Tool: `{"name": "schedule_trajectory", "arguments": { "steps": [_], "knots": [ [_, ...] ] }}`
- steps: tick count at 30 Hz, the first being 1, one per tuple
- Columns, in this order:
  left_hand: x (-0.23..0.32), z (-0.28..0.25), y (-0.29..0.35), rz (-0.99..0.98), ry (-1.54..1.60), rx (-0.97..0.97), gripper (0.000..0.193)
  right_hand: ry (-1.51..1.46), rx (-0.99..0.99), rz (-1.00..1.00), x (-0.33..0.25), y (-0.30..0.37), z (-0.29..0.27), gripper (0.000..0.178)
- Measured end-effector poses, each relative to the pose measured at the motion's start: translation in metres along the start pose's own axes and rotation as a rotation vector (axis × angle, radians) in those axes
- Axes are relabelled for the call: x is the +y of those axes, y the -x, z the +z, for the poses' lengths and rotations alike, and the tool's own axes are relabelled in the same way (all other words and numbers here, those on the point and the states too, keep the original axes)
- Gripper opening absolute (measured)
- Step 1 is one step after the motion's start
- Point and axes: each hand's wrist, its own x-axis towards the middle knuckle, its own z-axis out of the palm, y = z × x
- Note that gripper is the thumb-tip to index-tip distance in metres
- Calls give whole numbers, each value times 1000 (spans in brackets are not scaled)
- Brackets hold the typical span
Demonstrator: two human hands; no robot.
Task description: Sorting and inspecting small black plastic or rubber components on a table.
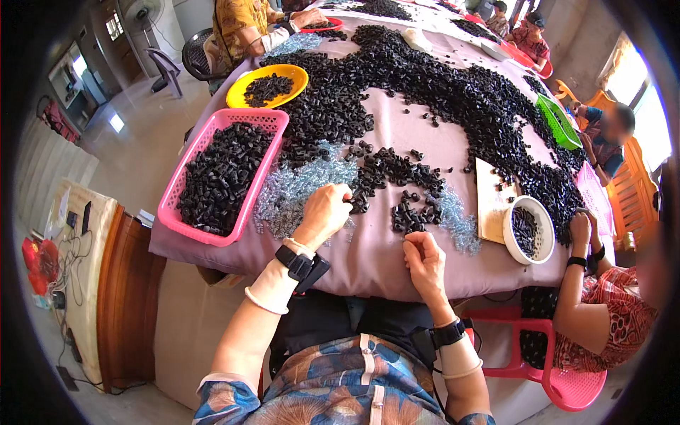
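Observation:
My left hand is closed, its fingertips together at the edge of a small heap of black plastic pieces. Beside it spreads a pile of small shiny pale-blue pieces, too small to name surely. My right hand has its fingers curled and thumb pressed in, just short of a little cluster of black pieces. What either hand pinches, if anything, is hidden. A second patch of pale-blue pieces lies to the right of that cluster.
A pink basket of black parts stands left, with a yellow plate behind it. On the right are a board and a white bowl. Black pieces cover much of the cloth. A co-worker's hands work at right.

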Motion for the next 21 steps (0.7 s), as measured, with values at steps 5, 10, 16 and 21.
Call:
{"name": "schedule_trajectory", "arguments": {
  "steps": [5,10,16,21],
  "knots": [
    [0,1,0,27,-40,13,17,12,-1,2,1,0,1,8],
    [0,4,-1,69,-106,73,15,36,-2,-10,-1,1,1,8],
    [-3,3,0,78,-20,165,15,43,0,-29,1,1,2,7],
    [38,-4,29,20,444,31,13,53,-8,-27,-3,1,0,7]
  ]
}}
